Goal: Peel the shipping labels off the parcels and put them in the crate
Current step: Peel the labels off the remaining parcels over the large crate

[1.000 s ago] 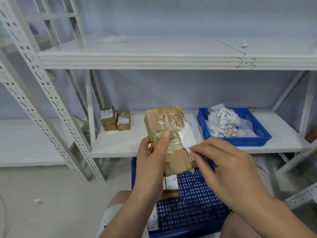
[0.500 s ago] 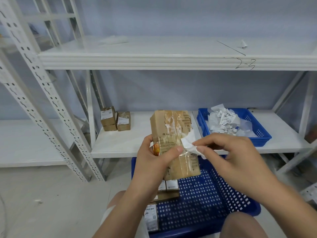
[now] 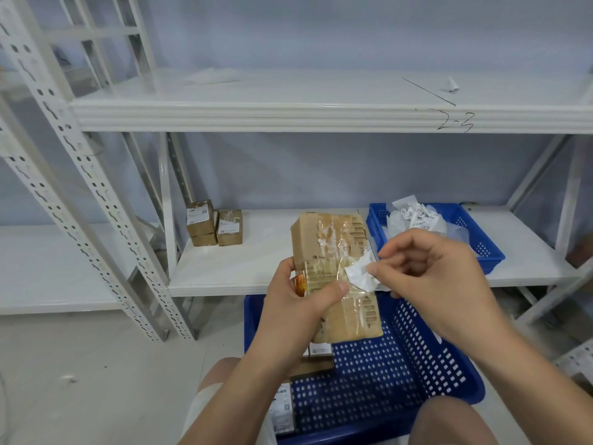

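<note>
peeling a label [image 3: 361, 277] off a parcel [image 3: 333, 248]
left hand [image 3: 298, 305] grips the parcel upright at centre; right hand [image 3: 433, 277] pinches the white label at its 3 o'clock edge; blue crate [image 3: 489, 255] of labels sits on the shelf [image 3: 224, 271] at 2 o'clock.

Left hand [image 3: 288, 303], right hand [image 3: 439, 277]: bare. Both forearms [image 3: 244, 390] bare up to the frame edge. Whitish shorts [image 3: 205, 401], hem showing on the left thigh. Knees [image 3: 449, 419] bare.
</note>
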